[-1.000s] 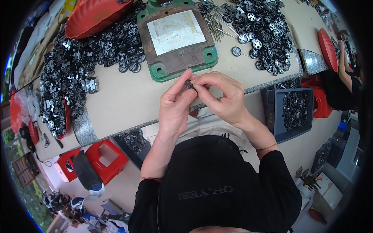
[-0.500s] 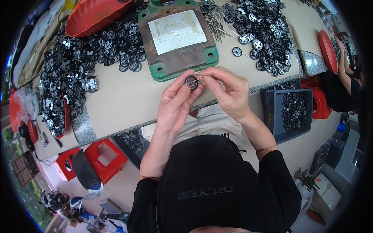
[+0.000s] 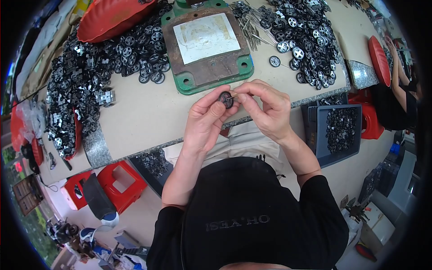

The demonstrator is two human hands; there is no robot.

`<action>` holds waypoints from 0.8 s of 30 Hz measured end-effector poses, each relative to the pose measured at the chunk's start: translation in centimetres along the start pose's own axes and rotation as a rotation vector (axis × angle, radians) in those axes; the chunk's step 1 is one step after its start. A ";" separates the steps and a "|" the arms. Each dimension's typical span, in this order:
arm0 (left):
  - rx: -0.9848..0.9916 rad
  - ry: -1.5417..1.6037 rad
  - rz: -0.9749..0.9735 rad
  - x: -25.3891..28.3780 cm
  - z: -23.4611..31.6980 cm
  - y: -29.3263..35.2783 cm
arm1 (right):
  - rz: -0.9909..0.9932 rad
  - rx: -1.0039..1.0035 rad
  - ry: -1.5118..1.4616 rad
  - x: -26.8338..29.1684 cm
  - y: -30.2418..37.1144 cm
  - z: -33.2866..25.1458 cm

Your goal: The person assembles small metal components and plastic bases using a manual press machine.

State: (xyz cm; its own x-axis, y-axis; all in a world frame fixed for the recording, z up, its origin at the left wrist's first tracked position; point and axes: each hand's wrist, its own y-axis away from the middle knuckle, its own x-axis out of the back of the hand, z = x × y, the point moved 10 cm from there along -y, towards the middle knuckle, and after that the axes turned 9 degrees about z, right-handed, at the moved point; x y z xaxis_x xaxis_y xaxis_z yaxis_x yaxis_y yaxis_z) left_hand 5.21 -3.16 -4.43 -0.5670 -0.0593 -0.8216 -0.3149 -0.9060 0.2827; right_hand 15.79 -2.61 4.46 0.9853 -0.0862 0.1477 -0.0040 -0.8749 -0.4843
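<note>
Close to the table's front edge, my left hand (image 3: 203, 118) pinches a small black toy wheel (image 3: 226, 100) between thumb and fingers. The wheel is tilted, its spoked face partly toward me. My right hand (image 3: 269, 110) grips a thin metal rod (image 3: 233, 96) between thumb and forefinger. That rod reaches to the middle of the wheel; whether it sits inside the hub I cannot tell. Just beyond my hands stands a heavy green and brown metal machine base (image 3: 204, 69) with a pale sheet (image 3: 207, 38) on top.
Black wheels and small parts (image 3: 81, 85) lie heaped on the left; more wheels (image 3: 310, 49) and loose rods (image 3: 252, 31) lie on the right. A red tray (image 3: 112, 18) rests at far left. Below the right edge is a grey crate (image 3: 335, 155) of parts. A co-worker's arm (image 3: 396, 67) shows far right.
The wheel has turned more edge-on and shifted slightly right in my left hand. My right hand has moved a little to the right with the rod.
</note>
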 end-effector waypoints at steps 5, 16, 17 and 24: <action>0.034 0.025 0.009 -0.1 -0.2 0.0 | 0.077 -0.116 -0.114 0.7 0.5 0.7; 0.060 0.092 -0.017 -0.3 -0.8 -0.1 | -0.063 0.237 0.244 -0.3 -0.2 -2.9; -0.035 0.004 0.001 -0.3 -0.1 -0.1 | -0.044 0.168 0.209 -0.2 -0.2 -2.5; -0.345 -0.413 0.061 -0.7 1.7 0.0 | 0.098 -0.009 0.068 0.8 0.3 -0.5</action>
State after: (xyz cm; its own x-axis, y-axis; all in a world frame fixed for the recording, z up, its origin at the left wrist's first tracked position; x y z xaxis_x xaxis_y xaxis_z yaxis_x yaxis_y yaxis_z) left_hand 4.31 -2.42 -3.00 -0.8505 -0.0097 -0.5259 -0.0428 -0.9952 0.0875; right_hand 16.54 -3.14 4.87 0.9662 -0.2032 0.1586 -0.1012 -0.8649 -0.4917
